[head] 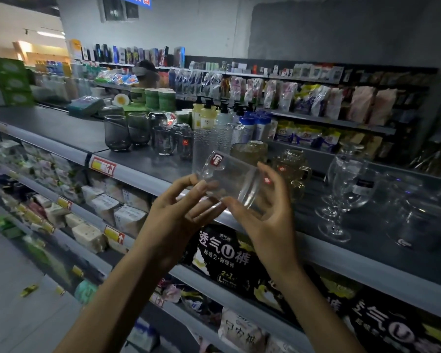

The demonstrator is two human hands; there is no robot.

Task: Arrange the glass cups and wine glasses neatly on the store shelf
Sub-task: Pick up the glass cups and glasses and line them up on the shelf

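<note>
1. Both hands grip one clear glass cup in the air over the shelf's front lip; the left hand pinches its near side, thumb on top and fingers beneath; the right hand curls round its lower right end.
2. Shelf top: flat, dark, matt; a pale grey front lip carries price tags.
3. Wine glasses: clear, round-bowled, thin stems on disc feet; upright and close together, right of the hands.
4. Grey tumblers: two, smoky, rounded, stemless; side by side, well left of the cup.
5. Tall glass: clear, straight-sided, dimpled; upright just behind the cup.
6. Held cup: smooth, thin-walled, cylindrical; tilted on its side, a small red sticker near its upper left end.
</note>
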